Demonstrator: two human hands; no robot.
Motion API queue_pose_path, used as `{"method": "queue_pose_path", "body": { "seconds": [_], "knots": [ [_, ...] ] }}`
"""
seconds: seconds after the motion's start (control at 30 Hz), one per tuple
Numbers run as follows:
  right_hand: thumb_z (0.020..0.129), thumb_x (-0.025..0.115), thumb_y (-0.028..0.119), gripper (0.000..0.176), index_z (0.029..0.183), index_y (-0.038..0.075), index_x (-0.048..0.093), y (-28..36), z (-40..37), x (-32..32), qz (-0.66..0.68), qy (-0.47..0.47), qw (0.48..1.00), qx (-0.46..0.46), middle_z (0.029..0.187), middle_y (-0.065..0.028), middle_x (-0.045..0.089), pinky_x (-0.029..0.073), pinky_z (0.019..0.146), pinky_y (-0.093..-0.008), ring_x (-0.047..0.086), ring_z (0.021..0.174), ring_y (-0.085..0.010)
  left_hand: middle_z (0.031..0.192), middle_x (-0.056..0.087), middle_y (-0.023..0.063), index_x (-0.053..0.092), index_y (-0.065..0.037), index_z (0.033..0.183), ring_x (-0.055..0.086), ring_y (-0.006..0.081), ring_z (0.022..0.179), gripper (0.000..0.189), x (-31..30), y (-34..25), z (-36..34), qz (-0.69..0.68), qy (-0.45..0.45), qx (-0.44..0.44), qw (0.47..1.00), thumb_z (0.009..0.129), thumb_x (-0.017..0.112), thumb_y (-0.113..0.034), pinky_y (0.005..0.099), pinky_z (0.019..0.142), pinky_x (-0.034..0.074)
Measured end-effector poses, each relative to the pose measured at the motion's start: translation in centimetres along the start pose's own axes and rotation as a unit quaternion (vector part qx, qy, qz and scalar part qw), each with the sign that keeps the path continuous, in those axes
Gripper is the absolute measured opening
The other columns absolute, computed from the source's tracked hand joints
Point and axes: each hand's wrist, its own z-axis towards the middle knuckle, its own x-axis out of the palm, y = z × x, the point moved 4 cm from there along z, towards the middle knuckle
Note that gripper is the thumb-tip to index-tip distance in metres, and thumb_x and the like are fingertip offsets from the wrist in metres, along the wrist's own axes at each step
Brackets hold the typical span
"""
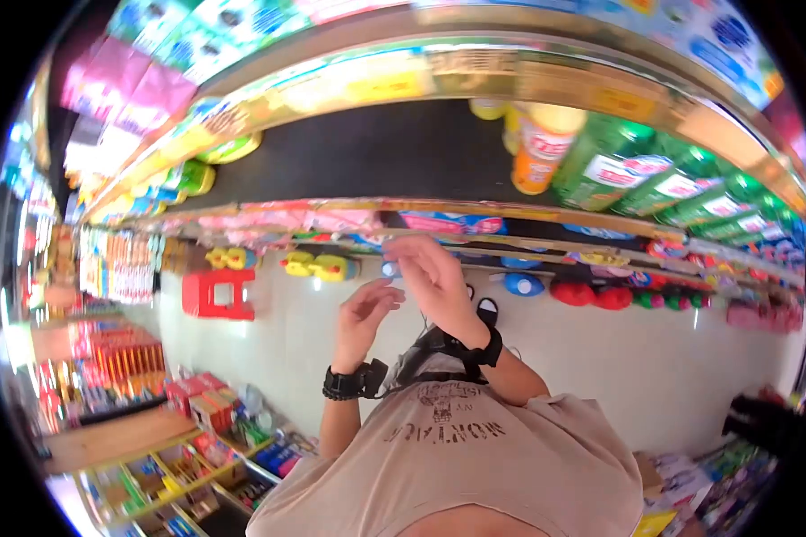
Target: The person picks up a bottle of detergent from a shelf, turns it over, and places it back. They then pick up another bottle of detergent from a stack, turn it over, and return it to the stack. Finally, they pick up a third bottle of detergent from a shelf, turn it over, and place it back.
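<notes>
My left hand (365,315) is raised in front of my body, its fingers loosely curled and apart, with nothing visible in it. Close beside it and slightly higher, my right hand (432,285) has its fingers stretched out towards the shelves and also looks empty. Black bands circle both wrists. Beyond the right fingertips is a shelf row with a pink and blue package (452,222). Whether the fingers touch anything there cannot be made out; they appear apart from it.
An orange spray can (544,150) and several green bottles (613,166) stand on the dark shelf (358,152). A red plastic stool (208,295) is on the pale floor (591,358) to the left. Yellow bottles (318,266) and a blue bottle (523,285) line the shelf foot.
</notes>
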Motion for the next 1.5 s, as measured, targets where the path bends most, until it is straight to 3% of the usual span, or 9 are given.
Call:
{"method": "queue_pose_path", "body": {
  "seconds": [0.13,0.23,0.37,0.6,0.77,0.8,1.03,1.3,1.5],
  "knots": [
    [0.103,0.054,0.006,0.018,0.119,-0.001,0.061,-1.2,-1.1,4.7,-0.024,0.113,0.992,0.047,0.115,-0.0066,0.067,0.048,0.099,-0.0310,0.063,0.111,-0.0150,0.112,0.072,0.0093,0.061,0.005,0.128,0.068,0.0173,0.102,0.030,-1.7,-1.4,-3.5,-0.045,-0.111,0.025,0.993,0.098,0.060,0.001,0.0322,0.093,0.055],
    [0.102,0.056,0.006,0.017,0.115,0.000,0.064,-0.8,-2.3,7.6,-0.111,0.195,0.974,0.029,0.111,-0.0053,0.068,0.050,0.097,-0.0309,0.064,0.107,-0.0136,0.110,0.072,0.0088,0.064,0.003,0.123,0.068,0.0165,0.101,0.025,-3.7,0.0,-5.4,-0.051,-0.144,0.059,0.986,0.100,0.059,-0.003,0.0306,0.091,0.054],
    [0.099,0.059,0.007,0.016,0.112,-0.001,0.064,-2.9,-3.4,10.9,-0.082,0.200,0.974,0.063,0.099,-0.0069,0.070,0.052,0.085,-0.0303,0.068,0.096,-0.0141,0.108,0.071,0.0067,0.065,0.002,0.122,0.068,0.0149,0.100,0.024,-6.1,1.0,-8.7,-0.075,-0.176,0.077,0.978,0.100,0.060,-0.001,0.0292,0.090,0.054],
    [0.101,0.057,0.007,0.014,0.110,-0.001,0.063,-8.4,-6.9,20.6,-0.077,0.294,0.942,0.143,0.101,-0.0065,0.070,0.053,0.089,-0.0316,0.068,0.095,-0.0153,0.100,0.072,0.0088,0.066,0.002,0.115,0.069,0.0180,0.095,0.017,-14.7,3.0,-17.8,-0.151,-0.283,0.096,0.942,0.101,0.060,-0.003,0.0340,0.089,0.056],
    [0.103,0.054,0.007,0.016,0.114,-0.001,0.064,-13.0,-9.4,27.3,-0.115,0.389,0.897,0.175,0.103,-0.0067,0.070,0.052,0.091,-0.0315,0.067,0.099,-0.0153,0.099,0.074,0.0079,0.067,0.001,0.113,0.069,0.0150,0.094,0.015,-21.1,4.8,-25.3,-0.110,-0.351,0.119,0.922,0.101,0.061,-0.006,0.0296,0.087,0.054],
    [0.103,0.053,0.009,0.019,0.116,0.000,0.064,-14.4,-9.6,28.2,-0.096,0.396,0.887,0.217,0.104,-0.0072,0.071,0.052,0.090,-0.0317,0.067,0.102,-0.0156,0.098,0.074,0.0077,0.068,0.001,0.112,0.069,0.0145,0.093,0.015,-22.2,5.3,-26.8,-0.101,-0.365,0.116,0.918,0.100,0.062,-0.007,0.0292,0.087,0.054],
    [0.105,0.052,0.009,0.017,0.112,-0.001,0.064,-18.9,-10.9,37.3,-0.121,0.450,0.853,0.235,0.104,-0.0091,0.071,0.053,0.091,-0.0320,0.067,0.100,-0.0172,0.096,0.075,0.0085,0.069,0.002,0.110,0.070,0.0138,0.092,0.015,-28.7,9.1,-34.6,-0.097,-0.486,0.103,0.863,0.099,0.062,-0.006,0.0285,0.086,0.053],
    [0.105,0.054,0.011,0.020,0.119,-0.001,0.063,-25.7,-10.7,48.3,-0.082,0.567,0.770,0.280,0.108,-0.0086,0.071,0.052,0.092,-0.0322,0.067,0.104,-0.0171,0.097,0.073,0.0085,0.067,0.003,0.109,0.069,0.0153,0.093,0.013,-35.4,9.4,-37.0,-0.079,-0.566,0.096,0.815,0.099,0.060,-0.002,0.0296,0.086,0.054],
    [0.105,0.054,0.011,0.020,0.118,0.000,0.063,-31.5,-7.5,57.0,-0.023,0.589,0.752,0.294,0.106,-0.0077,0.071,0.052,0.091,-0.0324,0.067,0.103,-0.0165,0.095,0.074,0.0071,0.068,0.003,0.107,0.069,0.0134,0.091,0.013,-43.6,9.2,-36.2,-0.025,-0.593,0.057,0.803,0.098,0.062,-0.003,0.0281,0.084,0.054]
  ]
}}
